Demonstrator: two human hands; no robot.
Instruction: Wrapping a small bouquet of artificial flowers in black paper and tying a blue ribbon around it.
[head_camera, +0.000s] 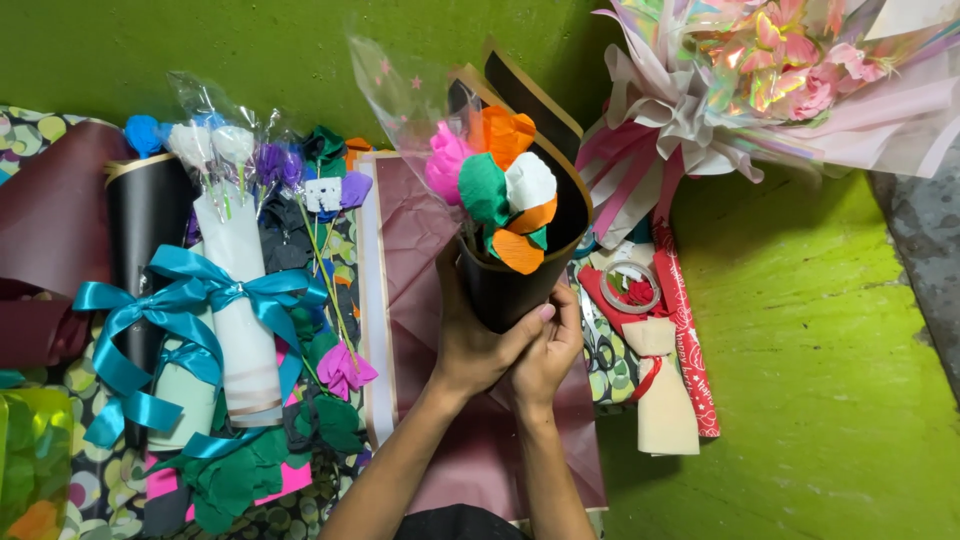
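Black paper cone (505, 285) held tight by left hand (475, 345) and right hand (548, 355), both wrapped around its bottom, above pink paper sheet (420, 250), filled with paper flowers (500, 190), tape roll (632, 285) seen nearby

Surface: green floor (820, 380)
On it, left: patterned cloth (90, 490)
Middle: mauve wrapping paper (420, 250)
Right: pink bouquet (780, 70), tape roll (632, 285)

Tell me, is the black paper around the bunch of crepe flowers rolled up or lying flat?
Rolled up: the black paper forms a cone around the flowers, gripped by both hands.
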